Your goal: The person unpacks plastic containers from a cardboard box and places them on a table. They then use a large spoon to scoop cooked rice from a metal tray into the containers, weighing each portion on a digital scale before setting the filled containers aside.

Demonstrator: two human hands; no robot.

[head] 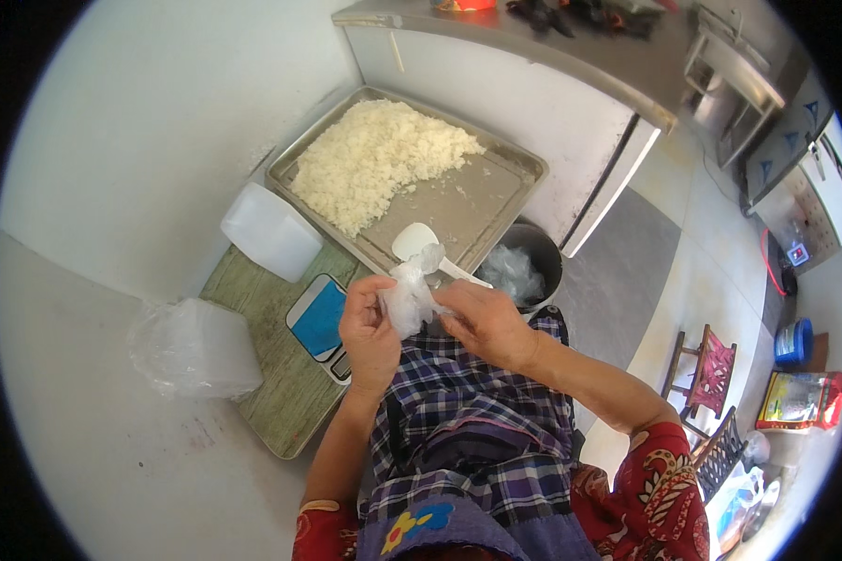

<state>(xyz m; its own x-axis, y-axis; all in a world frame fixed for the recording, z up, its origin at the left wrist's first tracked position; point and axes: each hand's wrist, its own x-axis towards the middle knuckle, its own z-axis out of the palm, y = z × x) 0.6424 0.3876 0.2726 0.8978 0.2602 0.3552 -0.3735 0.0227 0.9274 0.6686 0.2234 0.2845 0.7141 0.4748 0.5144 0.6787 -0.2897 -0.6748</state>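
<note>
My left hand (370, 322) pinches one side of a crumpled clear plastic bag (408, 303) in front of my apron. The fingers of my right hand (490, 324) grip the bag's other side. Just beyond it, a white rice paddle (414, 241) lies at the near edge of a large metal tray (488, 203), its handle partly hidden by the bag. Cooked white rice (379, 158) is heaped over the tray's far and left part. A kitchen scale (342, 365) with a blue-topped platform (320, 319) sits left of my left hand, partly covered by it.
A translucent plastic container (272, 231) and a bagged stack of clear plastic (217, 347) stand on the green wood-grain board (288, 414) at left. Right of the tray, a dark bin (551, 263) holds crumpled plastic film (511, 275). A white cabinet (505, 105) stands behind.
</note>
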